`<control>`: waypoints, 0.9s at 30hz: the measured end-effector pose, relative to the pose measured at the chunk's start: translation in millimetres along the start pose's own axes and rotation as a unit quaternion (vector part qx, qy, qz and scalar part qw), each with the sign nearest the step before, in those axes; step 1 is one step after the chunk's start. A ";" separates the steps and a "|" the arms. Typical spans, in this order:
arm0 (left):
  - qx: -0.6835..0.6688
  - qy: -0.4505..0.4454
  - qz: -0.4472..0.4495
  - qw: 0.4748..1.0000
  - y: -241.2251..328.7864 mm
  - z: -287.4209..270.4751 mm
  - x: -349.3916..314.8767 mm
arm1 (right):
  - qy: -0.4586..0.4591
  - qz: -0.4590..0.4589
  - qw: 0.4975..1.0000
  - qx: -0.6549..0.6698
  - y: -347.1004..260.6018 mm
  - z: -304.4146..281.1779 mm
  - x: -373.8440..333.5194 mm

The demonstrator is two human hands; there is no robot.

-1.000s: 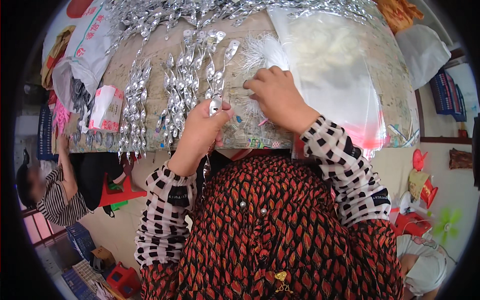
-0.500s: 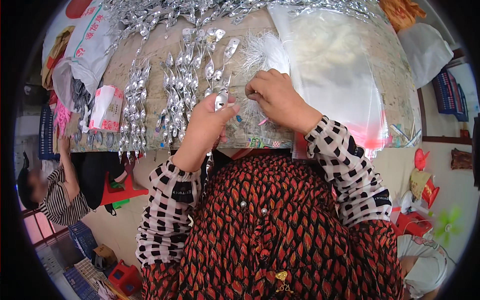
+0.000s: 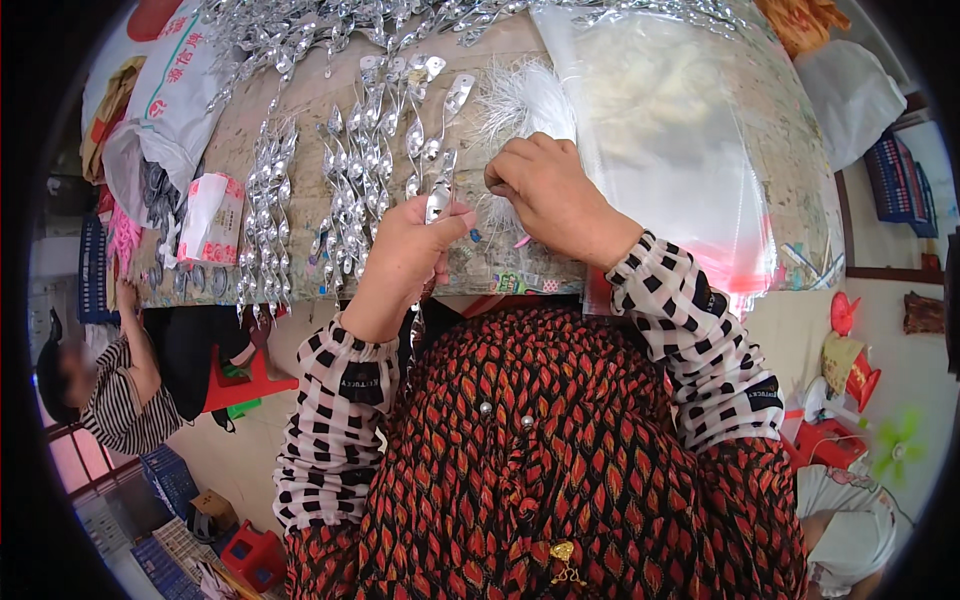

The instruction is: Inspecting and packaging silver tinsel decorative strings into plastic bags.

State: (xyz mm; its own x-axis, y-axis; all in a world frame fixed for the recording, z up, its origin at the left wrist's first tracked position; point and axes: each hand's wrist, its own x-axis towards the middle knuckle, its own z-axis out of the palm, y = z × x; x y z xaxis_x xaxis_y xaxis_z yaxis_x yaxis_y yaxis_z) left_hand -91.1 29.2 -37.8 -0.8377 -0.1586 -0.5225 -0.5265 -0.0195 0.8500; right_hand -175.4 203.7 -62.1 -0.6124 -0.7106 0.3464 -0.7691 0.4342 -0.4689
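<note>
My left hand (image 3: 400, 255) is closed around a twisted, shiny silver spiral strip (image 3: 437, 205), its upper end sticking up past the thumb. Part of a silver strip also hangs below that hand, at the table edge. To its right, my right hand (image 3: 560, 200) has thumb and fingers pinched together; whatever lies between them is too small or hidden. Just beyond the right hand lies a bundle of fine white threads (image 3: 545, 100). More silver spiral strips (image 3: 365, 165) lie in rows beyond and left of my left hand.
Clear plastic bags (image 3: 670, 150) lie stacked on the right of the worn table. A heap of silver strips (image 3: 330, 30) covers the far edge. A red-and-white paper packet (image 3: 212, 220) and a white sack (image 3: 180, 90) are at the left, near another person (image 3: 125, 390).
</note>
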 end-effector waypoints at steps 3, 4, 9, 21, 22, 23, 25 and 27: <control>0.018 0.008 -0.013 1.000 -0.2 0.9 -0.4 | 0.006 -0.001 1.000 -0.002 0.0 -0.2 -0.6; 0.012 0.010 -0.015 1.000 0.3 1.2 -1.3 | 0.000 0.004 1.000 0.002 -0.3 -1.0 -0.5; -0.010 0.013 -0.011 1.000 -1.8 1.0 -1.0 | -0.005 0.014 1.000 0.006 -0.8 -2.9 -0.9; -0.028 -0.007 -0.020 0.999 -0.4 -1.9 -3.1 | -0.001 0.018 1.000 0.012 0.8 -6.4 -2.1; -0.030 -0.005 -0.020 0.999 0.6 -3.0 -4.4 | -0.032 0.028 0.999 -0.014 1.2 -8.2 -3.5; -0.031 -0.003 -0.021 0.999 1.2 -3.9 -5.3 | -0.062 0.037 0.997 -0.040 1.1 -9.4 -4.6; -0.037 -0.003 -0.014 0.999 0.0 -7.9 -8.0 | -0.016 0.034 0.999 -0.018 -4.3 -7.9 -6.2; -0.043 -0.004 -0.007 0.999 0.7 -9.1 -11.0 | 0.031 0.031 0.999 0.004 -8.4 -7.9 -4.2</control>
State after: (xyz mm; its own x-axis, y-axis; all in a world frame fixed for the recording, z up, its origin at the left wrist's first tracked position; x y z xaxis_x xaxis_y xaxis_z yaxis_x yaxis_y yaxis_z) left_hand -81.0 21.9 -30.9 -0.8315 -0.1490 -0.5353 -0.5246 -0.1066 0.8446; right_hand -167.8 207.4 -53.2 -0.6686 -0.6474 0.3659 -0.7285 0.4715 -0.4970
